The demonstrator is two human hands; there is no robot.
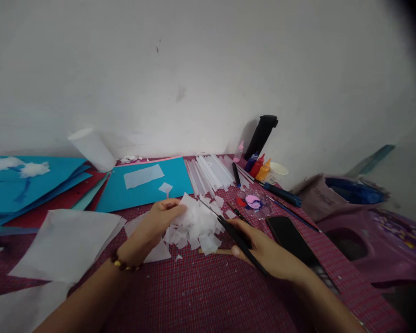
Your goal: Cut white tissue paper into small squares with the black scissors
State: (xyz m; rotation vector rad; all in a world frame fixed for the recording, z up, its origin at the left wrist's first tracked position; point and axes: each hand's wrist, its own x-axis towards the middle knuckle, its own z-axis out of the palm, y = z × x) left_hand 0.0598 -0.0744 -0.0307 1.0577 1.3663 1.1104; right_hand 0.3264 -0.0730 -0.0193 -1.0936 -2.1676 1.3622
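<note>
My left hand (pixel 156 226) pinches a piece of white tissue paper (pixel 189 208) just above a heap of small white paper squares (pixel 197 231). In my right hand (pixel 263 252) are black-handled scissors (pixel 229 229), fingers closed around the handles. The blades point up and left to the held paper. A beaded bracelet sits on my left wrist. Both hands work over a red checked tablecloth (pixel 208 291).
Blue and red card sheets (pixel 145 185) lie at left, with large white tissue sheets (pixel 65 243) in front. A black phone (pixel 291 236), paint bottles (pixel 260 167), a black flask (pixel 261 134), brushes, white paper strips (pixel 210 173) and a purple plastic stool (pixel 377 240) lie right.
</note>
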